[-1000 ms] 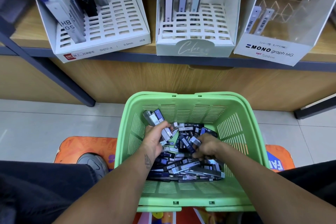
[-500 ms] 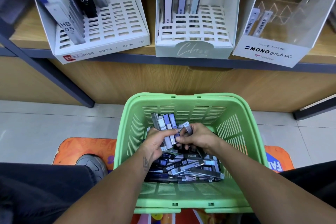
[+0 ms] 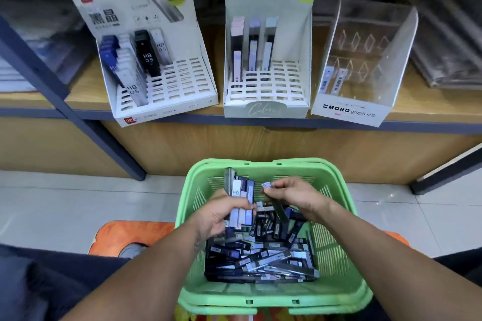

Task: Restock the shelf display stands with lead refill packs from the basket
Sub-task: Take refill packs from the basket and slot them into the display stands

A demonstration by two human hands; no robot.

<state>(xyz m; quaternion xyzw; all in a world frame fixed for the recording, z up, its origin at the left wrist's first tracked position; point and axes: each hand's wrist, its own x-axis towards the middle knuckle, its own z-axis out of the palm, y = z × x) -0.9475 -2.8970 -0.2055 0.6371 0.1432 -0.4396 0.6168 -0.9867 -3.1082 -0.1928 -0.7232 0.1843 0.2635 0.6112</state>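
Observation:
A green basket (image 3: 336, 219) on the floor holds a heap of lead refill packs (image 3: 260, 258). My left hand (image 3: 216, 214) grips a fanned bunch of several packs (image 3: 241, 195) upright above the heap. To their right, my right hand (image 3: 294, 195) pinches a single dark pack (image 3: 276, 206) by its pale top end. On the shelf stand a white HB 0.5 stand (image 3: 167, 86), a pale slotted stand (image 3: 266, 88) with pastel packs, and a clear MONO stand (image 3: 365, 65) with two packs.
The wooden shelf's blue front edge (image 3: 260, 121) runs above the basket. A dark slanted shelf post (image 3: 78, 117) stands at the left. Wrapped stock (image 3: 448, 41) lies at the shelf's right. An orange mat (image 3: 125, 234) and a grey shoe lie beside the basket.
Both hands rose out of the heap. The left gathered more packs into an upright bunch; the right picked up one pack and brought it beside them. The view tilted up.

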